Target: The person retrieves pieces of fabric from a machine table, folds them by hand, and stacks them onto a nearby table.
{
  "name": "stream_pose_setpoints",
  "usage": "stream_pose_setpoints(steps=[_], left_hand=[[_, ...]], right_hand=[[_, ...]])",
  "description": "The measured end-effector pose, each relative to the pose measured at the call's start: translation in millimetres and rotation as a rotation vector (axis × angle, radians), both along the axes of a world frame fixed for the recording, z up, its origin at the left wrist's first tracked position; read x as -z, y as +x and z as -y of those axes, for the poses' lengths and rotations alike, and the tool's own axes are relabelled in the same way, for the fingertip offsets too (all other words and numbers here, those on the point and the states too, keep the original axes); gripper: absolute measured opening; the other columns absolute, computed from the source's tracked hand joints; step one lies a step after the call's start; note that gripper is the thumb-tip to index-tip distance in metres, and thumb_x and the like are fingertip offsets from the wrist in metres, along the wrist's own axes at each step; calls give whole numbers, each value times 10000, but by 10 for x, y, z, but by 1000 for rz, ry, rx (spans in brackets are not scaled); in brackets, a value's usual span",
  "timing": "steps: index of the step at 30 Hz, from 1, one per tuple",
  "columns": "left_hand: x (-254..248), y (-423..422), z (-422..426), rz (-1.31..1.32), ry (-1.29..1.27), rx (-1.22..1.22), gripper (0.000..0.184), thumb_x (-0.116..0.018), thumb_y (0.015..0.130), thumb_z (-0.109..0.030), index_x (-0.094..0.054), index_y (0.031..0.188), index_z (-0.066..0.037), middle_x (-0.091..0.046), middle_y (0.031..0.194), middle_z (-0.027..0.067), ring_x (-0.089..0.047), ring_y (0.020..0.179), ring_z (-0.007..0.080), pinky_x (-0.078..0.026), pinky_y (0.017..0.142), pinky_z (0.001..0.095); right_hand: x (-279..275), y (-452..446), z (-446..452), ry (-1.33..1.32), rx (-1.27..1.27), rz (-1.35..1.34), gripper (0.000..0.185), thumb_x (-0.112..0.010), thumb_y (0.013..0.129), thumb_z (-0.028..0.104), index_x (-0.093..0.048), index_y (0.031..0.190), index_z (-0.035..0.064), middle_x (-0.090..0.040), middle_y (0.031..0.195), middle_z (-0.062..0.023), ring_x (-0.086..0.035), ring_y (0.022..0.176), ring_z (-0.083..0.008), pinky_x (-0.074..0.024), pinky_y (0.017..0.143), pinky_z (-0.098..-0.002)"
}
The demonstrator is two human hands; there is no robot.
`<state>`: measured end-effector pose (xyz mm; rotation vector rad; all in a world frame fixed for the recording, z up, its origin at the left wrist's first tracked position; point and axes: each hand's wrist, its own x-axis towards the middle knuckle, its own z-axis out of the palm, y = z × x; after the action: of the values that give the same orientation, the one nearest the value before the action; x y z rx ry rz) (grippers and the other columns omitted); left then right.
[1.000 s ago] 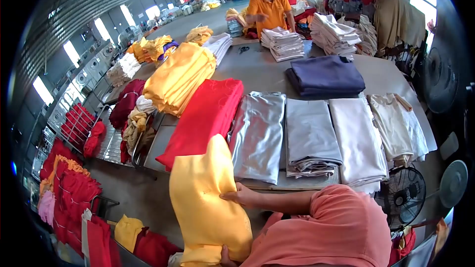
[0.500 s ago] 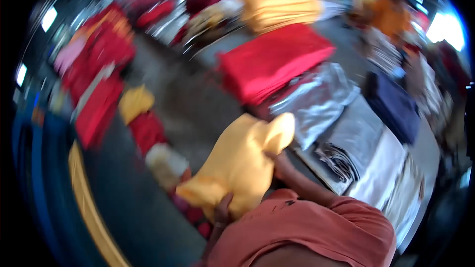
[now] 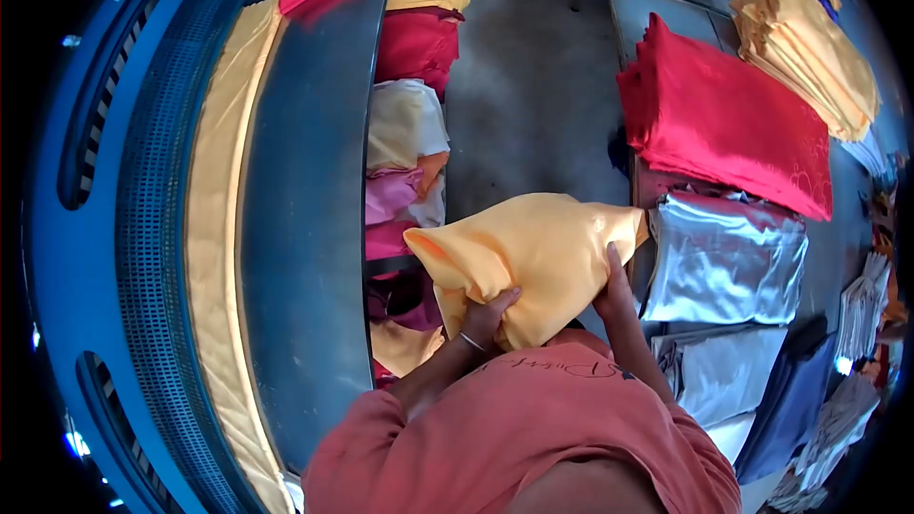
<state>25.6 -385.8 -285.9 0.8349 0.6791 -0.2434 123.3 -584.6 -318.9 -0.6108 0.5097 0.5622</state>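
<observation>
A folded bundle of yellow satin-like cloth [image 3: 543, 252] is held up in front of my chest, bulging in the middle with a loose fold at its left end. My left hand [image 3: 489, 316] grips its lower left part, thumb on top and the fingers partly hidden under the cloth. At the bundle's right end, my right hand [image 3: 616, 287] has its thumb over the cloth, and its other fingers are out of sight beneath. Past the right hand lies a stack of shiny silver-grey cloth [image 3: 728, 262].
To the left runs a blue machine frame [image 3: 57, 266] with a long yellow cloth strip [image 3: 221, 228] beside a dark table [image 3: 305, 200]. Coloured cloth bundles, one of them dark red [image 3: 417, 49], line the table's right side. Red cloth [image 3: 728, 119] and yellow cloth [image 3: 804, 48] are stacked on the right.
My view has swung left, bringing the blue machine and dark table closer, and the blur has cleared. The yellow cloth stays in both hands.
</observation>
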Motion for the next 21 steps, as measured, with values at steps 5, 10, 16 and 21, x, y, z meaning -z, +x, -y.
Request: stream_pose_setpoints(steps=[5, 10, 16, 21], left_hand=[[156, 120, -45, -1, 201, -63, 396, -638, 787, -99, -499, 1145, -1, -590, 1021, 73, -574, 913, 177, -484, 782, 297], [547, 449, -475, -33, 196, -132, 403, -659, 786, -189, -526, 1116, 0, -591, 1011, 67, -566, 879, 170, -460, 780, 280], [389, 997, -1568, -274, 345, 537, 414, -609, 827, -342, -552, 1067, -10, -618, 877, 62, -581, 742, 159, -470, 692, 281], [109, 1261, -2307, 237, 986, 429, 271, -563, 863, -176, -552, 1100, -45, -620, 878, 68, -611, 783, 159, -496, 708, 278]], right_hand=[[324, 337, -221, -263, -115, 0, 388, -596, 766, 24, -495, 1139, -8, -586, 1063, -127, -590, 939, -262, -493, 826, -374], [437, 899, -755, -298, -106, 27, 392, -588, 720, -39, -516, 1105, -31, -604, 994, -130, -608, 876, -279, -505, 804, -385], [489, 1863, -1397, -511, -106, 172, 368, -584, 708, -33, -537, 1072, -46, -609, 958, -131, -608, 845, -250, -509, 757, -367], [523, 2566, -1901, -589, -12, 309, 333, -598, 702, -9, -551, 1026, -69, -612, 899, -132, -610, 755, -239, -496, 690, -330]])
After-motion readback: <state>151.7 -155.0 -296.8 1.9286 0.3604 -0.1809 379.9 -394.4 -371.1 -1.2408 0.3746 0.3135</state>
